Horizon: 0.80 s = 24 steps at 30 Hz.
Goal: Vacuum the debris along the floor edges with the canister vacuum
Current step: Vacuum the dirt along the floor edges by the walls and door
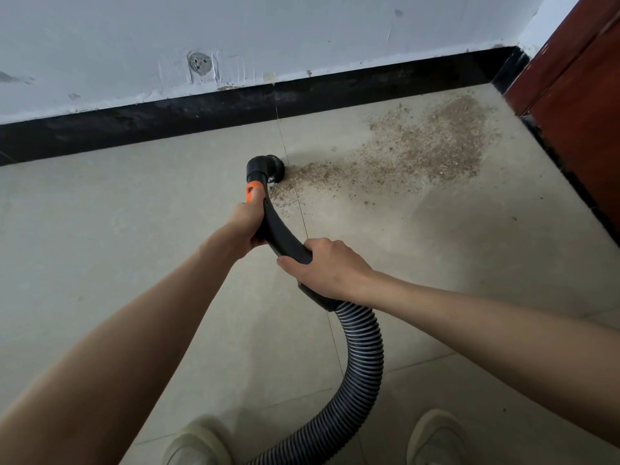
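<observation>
Step in hand: while both hands guide the wand, the suction pass over the debris is only beginning, I judge, because most of the pile is not yet taken.
Floor (pixel 134 229): pale tiles, with wide free room to the left of the nozzle and toward the person's shoes (pixel 198 444).
Wall edge: a black skirting board (pixel 167 119) runs along the far side; a red-brown door frame (pixel 577 95) closes the right side, so both make a corner.
Debris (pixel 432 142): a brown sandy patch, thickest near that corner, thinning into a tail that reaches the nozzle.
Hose (pixel 362 364): ribbed, curving down between the shoes; the canister is not in view.
Wand handle (pixel 281 233): black, curved, with an orange part near the front.
Left hand (pixel 246 226): its grip is closed around the front of the handle.
Right hand (pixel 325 266): its grip is wrapped around the rear of the handle, just above the hose.
Nozzle (pixel 266 166): round brush head, at the left end of the tail.
Next move: I think a slow sweep to the right into the corner, keeping close to the skirting.
</observation>
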Motion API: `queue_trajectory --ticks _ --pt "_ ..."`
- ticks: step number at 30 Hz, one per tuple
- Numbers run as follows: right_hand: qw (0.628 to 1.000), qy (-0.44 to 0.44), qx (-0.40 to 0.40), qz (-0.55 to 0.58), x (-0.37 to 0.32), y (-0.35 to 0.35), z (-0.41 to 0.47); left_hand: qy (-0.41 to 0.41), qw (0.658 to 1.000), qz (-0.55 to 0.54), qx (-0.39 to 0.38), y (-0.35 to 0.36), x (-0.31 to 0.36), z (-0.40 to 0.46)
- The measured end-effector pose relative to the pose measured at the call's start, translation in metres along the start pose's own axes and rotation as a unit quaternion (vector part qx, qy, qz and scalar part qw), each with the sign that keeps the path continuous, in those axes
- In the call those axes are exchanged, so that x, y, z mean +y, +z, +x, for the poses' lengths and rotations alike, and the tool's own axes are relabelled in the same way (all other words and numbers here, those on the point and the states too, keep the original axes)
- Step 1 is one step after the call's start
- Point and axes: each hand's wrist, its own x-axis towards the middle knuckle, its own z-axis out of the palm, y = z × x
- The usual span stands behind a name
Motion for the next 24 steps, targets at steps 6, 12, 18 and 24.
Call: queue_trajectory --ticks 6,12,18,24 --pt "0.999 0.014 0.012 0.036 0.01 -0.012 -0.008 0.01 1.0 0.012 -0.025 0.024 0.008 -0.003" --pt "0.999 0.026 0.029 0.038 0.017 -0.022 -0.011 0.016 0.999 0.02 -0.045 0.041 0.013 -0.003" --pt "0.998 0.032 0.038 0.043 0.033 -0.035 -0.009 0.011 0.998 0.024 -0.061 0.061 0.019 0.0" --pt "0.996 0.046 0.053 0.059 0.054 -0.05 -0.005 0.019 0.998 0.022 -0.053 0.093 0.024 0.006"
